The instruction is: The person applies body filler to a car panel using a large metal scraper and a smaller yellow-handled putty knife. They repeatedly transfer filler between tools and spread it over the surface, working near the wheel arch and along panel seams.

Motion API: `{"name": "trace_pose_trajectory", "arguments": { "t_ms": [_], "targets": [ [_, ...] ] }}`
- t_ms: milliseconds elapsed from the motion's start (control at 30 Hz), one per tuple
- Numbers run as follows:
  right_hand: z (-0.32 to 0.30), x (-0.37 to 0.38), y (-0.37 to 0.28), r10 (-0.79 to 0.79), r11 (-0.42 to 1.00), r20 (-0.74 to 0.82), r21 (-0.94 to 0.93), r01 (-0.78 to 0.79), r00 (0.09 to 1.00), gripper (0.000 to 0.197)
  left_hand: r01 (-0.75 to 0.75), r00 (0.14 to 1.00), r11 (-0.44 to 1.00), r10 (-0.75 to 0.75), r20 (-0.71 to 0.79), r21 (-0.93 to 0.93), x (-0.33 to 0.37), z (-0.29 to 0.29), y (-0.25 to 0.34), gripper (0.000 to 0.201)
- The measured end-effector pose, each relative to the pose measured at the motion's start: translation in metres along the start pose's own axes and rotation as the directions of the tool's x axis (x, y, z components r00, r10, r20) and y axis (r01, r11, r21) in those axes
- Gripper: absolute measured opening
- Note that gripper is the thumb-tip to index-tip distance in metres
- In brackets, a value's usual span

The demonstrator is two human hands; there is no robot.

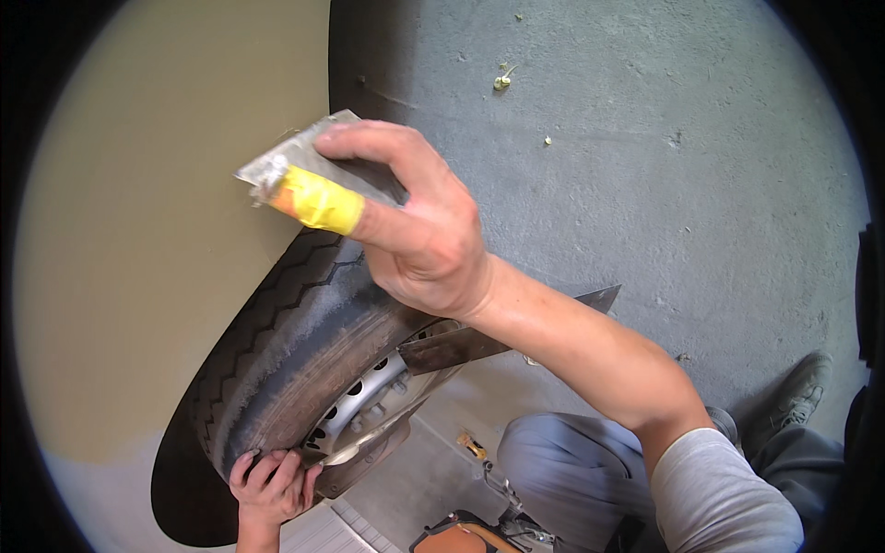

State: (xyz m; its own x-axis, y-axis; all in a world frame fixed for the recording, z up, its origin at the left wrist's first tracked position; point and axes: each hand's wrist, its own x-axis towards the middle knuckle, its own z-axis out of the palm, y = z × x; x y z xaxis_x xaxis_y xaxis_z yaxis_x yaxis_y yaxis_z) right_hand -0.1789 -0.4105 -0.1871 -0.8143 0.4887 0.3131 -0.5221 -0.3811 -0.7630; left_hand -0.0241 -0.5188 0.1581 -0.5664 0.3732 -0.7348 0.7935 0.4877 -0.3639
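Observation:
My right hand (429, 217) is raised in front of the beige painted panel (166, 230), closed on a flat grey scraper (300, 152). Its thumb is wrapped in yellow tape, and whitish stuff clings to the scraper near the thumb tip. The scraper's far edge overlaps the panel in view; whether it touches, I cannot tell. Lower down, my left hand (277, 486) grips the black tyre (295, 369) at its near end, fingers curled over the sidewall beside the silver wheel rim (369, 392).
A dark flat metal strip (461, 346) juts out from the wheel behind my right forearm. An orange object (452, 537) lies at the bottom edge by a chain-like piece (502, 488). Someone's dark shoe (804, 392) stands at right on grey concrete (664, 203) with small scraps.

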Motion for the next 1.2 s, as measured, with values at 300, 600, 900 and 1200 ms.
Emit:
{"name": "trace_pose_trajectory", "arguments": {
  "t_ms": [300,600,900,1200],
  "targets": [
    [0.018,-0.022,-0.027,0.031,0.999,0.057,0.014,-0.031,0.998,0.036,-0.004,1.0,0.999,0.003,-0.019,-0.034,0.0,0.001,-0.002,0.021],
    [-0.007,0.011,0.001,-0.026,1.0,0.077,0.0,0.026,0.997,0.055,0.001,1.0,0.999,-0.001,-0.013,-0.038,0.003,-0.002,-0.001,0.02],
    [0.023,-0.027,-0.027,0.031,0.999,0.05,0.038,-0.033,0.998,0.035,-0.002,1.0,0.999,0.001,-0.023,-0.053,-0.001,-0.001,-0.002,0.019],
    [-0.017,-0.025,-0.019,0.05,0.998,0.12,0.02,-0.052,0.991,0.038,0.003,1.0,0.998,-0.004,-0.011,-0.056,0.001,-0.002,-0.002,0.02]
  ]
}}
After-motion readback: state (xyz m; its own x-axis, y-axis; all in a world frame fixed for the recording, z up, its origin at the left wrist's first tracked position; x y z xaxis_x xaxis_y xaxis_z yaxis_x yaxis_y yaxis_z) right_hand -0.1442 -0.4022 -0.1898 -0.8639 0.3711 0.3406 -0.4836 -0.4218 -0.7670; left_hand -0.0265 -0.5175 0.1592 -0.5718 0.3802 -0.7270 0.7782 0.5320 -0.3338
